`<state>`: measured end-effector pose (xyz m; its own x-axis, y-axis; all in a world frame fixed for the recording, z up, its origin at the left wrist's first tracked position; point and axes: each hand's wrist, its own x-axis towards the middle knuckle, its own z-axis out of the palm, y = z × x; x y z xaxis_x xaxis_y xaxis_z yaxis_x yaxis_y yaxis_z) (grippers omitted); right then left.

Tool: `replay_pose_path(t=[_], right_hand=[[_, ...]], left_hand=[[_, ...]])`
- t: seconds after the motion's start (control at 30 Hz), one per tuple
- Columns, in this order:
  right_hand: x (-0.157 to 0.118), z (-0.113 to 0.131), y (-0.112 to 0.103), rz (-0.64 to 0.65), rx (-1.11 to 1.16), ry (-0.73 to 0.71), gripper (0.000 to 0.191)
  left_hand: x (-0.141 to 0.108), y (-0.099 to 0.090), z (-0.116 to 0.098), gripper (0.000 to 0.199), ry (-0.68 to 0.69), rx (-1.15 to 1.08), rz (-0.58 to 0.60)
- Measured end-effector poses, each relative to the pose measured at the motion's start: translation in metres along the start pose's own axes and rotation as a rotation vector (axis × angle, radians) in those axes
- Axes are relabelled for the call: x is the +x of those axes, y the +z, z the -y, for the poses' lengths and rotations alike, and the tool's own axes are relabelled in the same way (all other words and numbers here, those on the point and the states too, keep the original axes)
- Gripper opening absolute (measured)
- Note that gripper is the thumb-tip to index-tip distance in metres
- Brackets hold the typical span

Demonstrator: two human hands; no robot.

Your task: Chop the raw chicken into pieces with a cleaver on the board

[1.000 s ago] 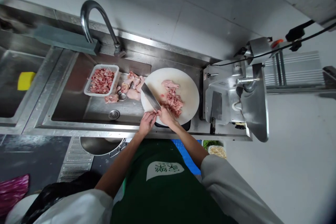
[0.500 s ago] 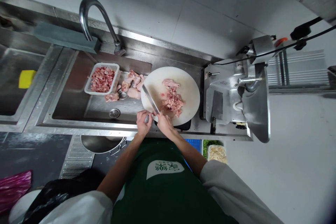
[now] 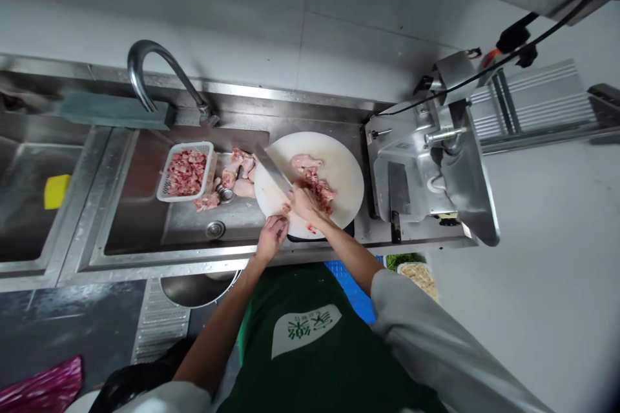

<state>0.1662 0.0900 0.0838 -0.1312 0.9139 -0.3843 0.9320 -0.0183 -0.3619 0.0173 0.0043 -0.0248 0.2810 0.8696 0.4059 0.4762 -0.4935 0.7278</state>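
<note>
My right hand (image 3: 305,203) grips a cleaver (image 3: 272,170), its broad blade slanting up and left over the round white cutting board (image 3: 347,164). Close by the board's lower left edge, my left hand (image 3: 272,237) has its fingers curled in; what they hold, if anything, is hidden. A small bit of raw meat (image 3: 286,208) lies just above those fingertips. Beyond my right hand sits a heap of chopped raw chicken (image 3: 320,190), partly covered by the hand. One larger chicken piece (image 3: 305,161) rests at the heap's far side.
In the sink (image 3: 186,232) left of the board stand a white basket (image 3: 209,164) of chopped meat and several raw chicken pieces (image 3: 243,188). A faucet (image 3: 140,77) arches above. Another cleaver (image 3: 398,190) lies on the metal slicer (image 3: 465,168) at right.
My right hand has moved up the board with the cleaver, away from my left hand. My left hand's fingers now curl at the board's edge. The whole view has shifted and tilted.
</note>
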Motion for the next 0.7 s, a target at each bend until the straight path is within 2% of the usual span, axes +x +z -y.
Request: replay_pose_path(t=[0.1, 0.17, 0.27, 0.37, 0.43, 0.57, 0.63, 0.7], right_hand=[[-0.018, -0.034, -0.015, -0.136, 0.033, 0.126, 0.033], [-0.029, -0.050, -0.020, -0.162, 0.051, 0.155, 0.031], [-0.034, -0.053, -0.016, -0.127, 0.088, 0.156, 0.028], [-0.025, -0.042, -0.007, -0.094, 0.099, 0.155, 0.029], [-0.017, -0.035, 0.000, -0.078, 0.081, 0.135, 0.028], [-0.015, -0.035, 0.011, -0.033, 0.037, 0.119, 0.027], [-0.019, -0.039, 0.016, -0.020, 0.027, 0.139, 0.029], [-0.019, -0.042, 0.020, -0.028, 0.031, 0.159, 0.030]], left_hand=[[0.032, 0.010, -0.005, 0.011, -0.062, -0.033, -0.066], [0.056, 0.018, -0.005, 0.012, -0.108, -0.009, -0.127], [0.079, 0.023, -0.001, 0.013, -0.140, 0.044, -0.236], [0.081, 0.022, 0.005, 0.012, -0.174, 0.101, -0.342], [0.079, 0.022, 0.008, 0.012, -0.144, 0.117, -0.263], [0.078, 0.029, 0.011, 0.012, -0.025, 0.092, 0.053], [0.079, 0.033, 0.013, 0.012, 0.005, 0.074, 0.119], [0.080, 0.034, 0.016, 0.011, 0.028, 0.058, 0.131]])
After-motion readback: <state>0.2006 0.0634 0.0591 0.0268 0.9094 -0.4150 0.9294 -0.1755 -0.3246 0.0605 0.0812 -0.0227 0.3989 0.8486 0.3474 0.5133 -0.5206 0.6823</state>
